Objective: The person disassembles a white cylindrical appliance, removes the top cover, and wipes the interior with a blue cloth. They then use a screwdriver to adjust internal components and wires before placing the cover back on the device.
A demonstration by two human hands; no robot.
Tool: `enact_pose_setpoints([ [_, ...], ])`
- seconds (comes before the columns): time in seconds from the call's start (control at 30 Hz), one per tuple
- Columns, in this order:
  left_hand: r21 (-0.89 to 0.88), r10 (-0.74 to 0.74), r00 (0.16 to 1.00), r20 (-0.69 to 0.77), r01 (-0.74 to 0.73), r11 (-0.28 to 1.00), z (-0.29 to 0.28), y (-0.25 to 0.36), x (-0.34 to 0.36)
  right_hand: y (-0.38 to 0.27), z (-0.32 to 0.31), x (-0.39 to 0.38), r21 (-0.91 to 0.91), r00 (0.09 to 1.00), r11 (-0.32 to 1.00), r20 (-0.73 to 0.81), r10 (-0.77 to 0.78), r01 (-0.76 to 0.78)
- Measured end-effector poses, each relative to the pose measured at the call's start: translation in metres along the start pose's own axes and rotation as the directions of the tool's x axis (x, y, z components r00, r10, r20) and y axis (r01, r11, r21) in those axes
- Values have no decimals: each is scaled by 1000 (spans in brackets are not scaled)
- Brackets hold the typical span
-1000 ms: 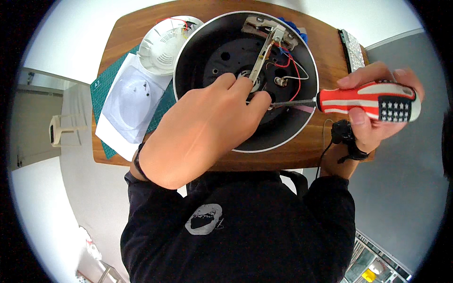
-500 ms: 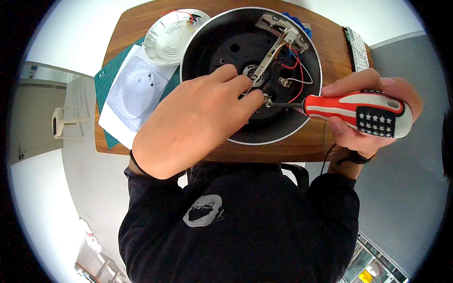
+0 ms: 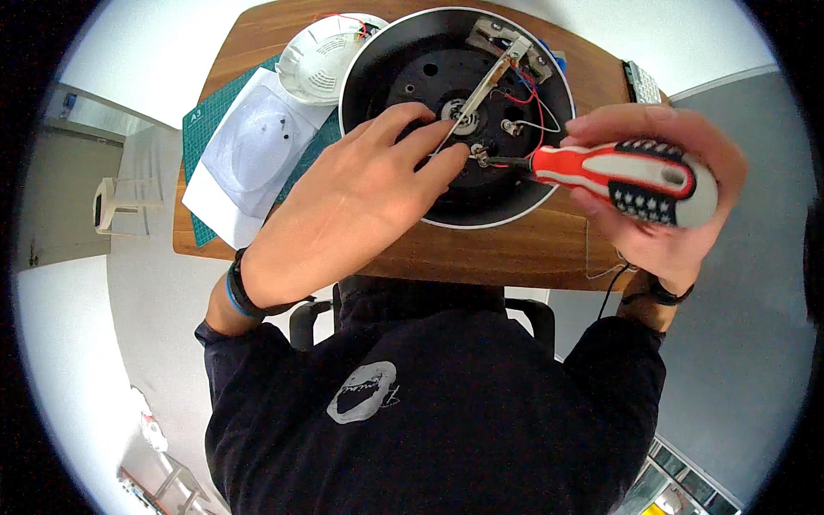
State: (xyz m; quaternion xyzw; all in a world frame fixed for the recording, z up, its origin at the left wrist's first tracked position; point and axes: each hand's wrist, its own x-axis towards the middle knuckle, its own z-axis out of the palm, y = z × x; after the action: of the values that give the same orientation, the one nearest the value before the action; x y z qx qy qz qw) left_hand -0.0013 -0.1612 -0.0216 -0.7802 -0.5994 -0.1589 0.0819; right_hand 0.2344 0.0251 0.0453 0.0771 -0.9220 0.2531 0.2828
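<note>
My right hand [image 3: 678, 215] grips a red, white and dark screwdriver [image 3: 566, 165], its shaft pointing left into a round dark metal housing [image 3: 399, 81]. The tip meets a small metal fitting [image 3: 479, 154] low inside. My left hand [image 3: 369, 176] reaches over the housing's near-left part, fingers curled beside that fitting and a thin pale wire; what they hold is hidden. Above them a pale metal bracket strip [image 3: 487, 84] runs diagonally from an end plate at the back, with red, blue and white wires [image 3: 534, 107] around it. Another small fitting [image 3: 512, 128] sits to the right.
At the back left are a white plastic cover [image 3: 316, 60] with wires, a green cutting mat [image 3: 212, 103], and white paper [image 3: 249, 150] with small dark pieces on it. A keyboard [image 3: 641, 81] lies at the back right, and a chair armrest [image 3: 539, 318] is below the desk edge.
The desk and housing appear higher in the view. My left hand has risen with them. The screwdriver handle has moved left and is tilted differently, its tip still at the fitting.
</note>
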Motion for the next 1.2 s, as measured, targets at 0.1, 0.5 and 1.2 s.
enact_pose_setpoints([
  [0.1,-9,-23,999,-30,23,1000,3,3,0,-11,1,-2,56,998,997,35,51,-53],
  [0.5,-86,-60,997,-41,56,995,10,15,3,-4,1,33,-94,981,991,173,-83,100],
  [1.2,-6,21,999,-38,-21,1000,21,22,-8,-10,-11,5,233,971,972,234,-49,-7],
])
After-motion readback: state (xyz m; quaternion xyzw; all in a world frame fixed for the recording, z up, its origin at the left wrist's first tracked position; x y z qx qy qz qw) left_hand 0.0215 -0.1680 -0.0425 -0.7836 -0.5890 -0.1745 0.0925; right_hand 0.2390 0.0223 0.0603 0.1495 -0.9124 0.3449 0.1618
